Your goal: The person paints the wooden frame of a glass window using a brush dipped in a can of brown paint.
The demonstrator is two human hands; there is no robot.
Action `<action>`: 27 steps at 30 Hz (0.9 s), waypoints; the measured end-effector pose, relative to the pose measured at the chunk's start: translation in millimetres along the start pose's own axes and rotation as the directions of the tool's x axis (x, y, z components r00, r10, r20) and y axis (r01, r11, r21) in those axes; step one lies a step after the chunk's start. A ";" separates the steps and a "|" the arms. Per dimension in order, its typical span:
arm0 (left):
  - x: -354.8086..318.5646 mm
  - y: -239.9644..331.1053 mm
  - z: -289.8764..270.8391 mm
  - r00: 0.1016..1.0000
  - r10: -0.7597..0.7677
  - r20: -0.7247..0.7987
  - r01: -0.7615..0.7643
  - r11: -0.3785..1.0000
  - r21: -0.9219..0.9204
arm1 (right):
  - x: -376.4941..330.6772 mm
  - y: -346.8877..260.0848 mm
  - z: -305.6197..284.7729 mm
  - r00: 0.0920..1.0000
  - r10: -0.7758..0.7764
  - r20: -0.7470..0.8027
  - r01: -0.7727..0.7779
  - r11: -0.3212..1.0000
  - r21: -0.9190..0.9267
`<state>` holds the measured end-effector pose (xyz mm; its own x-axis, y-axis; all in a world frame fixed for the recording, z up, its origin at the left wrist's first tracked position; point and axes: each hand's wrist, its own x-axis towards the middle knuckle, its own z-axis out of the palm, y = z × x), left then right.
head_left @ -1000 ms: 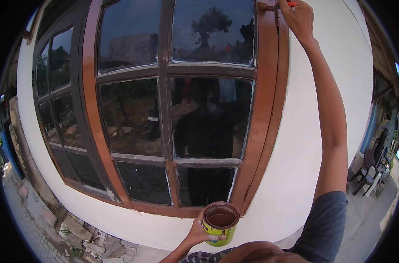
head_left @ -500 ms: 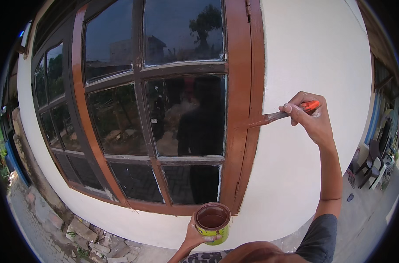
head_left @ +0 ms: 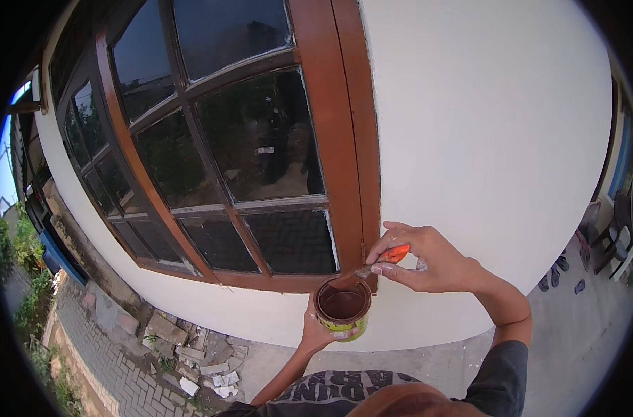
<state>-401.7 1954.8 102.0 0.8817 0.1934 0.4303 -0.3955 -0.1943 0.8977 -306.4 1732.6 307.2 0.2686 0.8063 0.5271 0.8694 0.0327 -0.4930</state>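
My left hand (head_left: 315, 333) holds a small yellow-green paint can (head_left: 343, 308) from below, its inside filled with brown paint. My right hand (head_left: 426, 261) grips a paintbrush with an orange handle (head_left: 394, 254), and the bristle end dips into the can's mouth. Both hands are just below the lower right corner of a brown wooden window frame (head_left: 334, 139) set in a white wall (head_left: 483, 139). The frame's dark glass panes (head_left: 261, 139) reflect a person's outline.
Broken bricks and rubble (head_left: 191, 347) lie at the wall's foot on the left, beside a paved path (head_left: 108, 361). Concrete ground (head_left: 580, 333) stretches to the right, with sandals (head_left: 563, 271) and a chair (head_left: 619, 236) near the far edge.
My right hand came down from the top of the frame, passed its right edge, and now has the brush in the can. The view shifted closer to the lower right corner.
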 end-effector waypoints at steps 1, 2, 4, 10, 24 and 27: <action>2.9 0.4 6.5 1.000 0.005 0.011 -0.005 1.000 0.012 | -3.0 2.6 -1.0 1.000 0.029 0.011 -0.029 0.999 0.030; 4.0 0.4 12.8 1.000 -0.014 0.022 0.015 1.000 -0.017 | -5.5 3.7 -1.7 1.000 0.027 0.016 -0.026 0.999 -0.032; 3.6 6.5 23.3 0.999 -0.010 0.035 0.011 0.999 -0.034 | -9.5 4.0 -1.3 0.998 0.038 0.046 -0.035 0.997 -0.066; -5.9 14.4 36.1 1.000 0.023 -0.006 -0.023 0.999 -0.023 | -1.8 13.3 27.4 0.957 -0.005 0.289 0.064 0.979 -0.195; -11.8 20.6 48.6 0.992 0.061 -0.107 -0.061 0.998 0.002 | 0.1 24.9 13.1 0.993 -0.041 0.114 0.051 0.995 -0.084; -12.0 19.2 51.0 0.991 0.093 -0.097 -0.092 0.996 0.019 | -7.2 20.6 4.0 0.991 0.045 0.127 -0.035 0.996 -0.076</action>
<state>-406.8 1899.7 109.2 0.8119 0.2669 0.5193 -0.4699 -0.2292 0.8525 -292.1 1729.8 290.5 0.2522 0.8756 0.4120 0.8884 -0.0408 -0.4572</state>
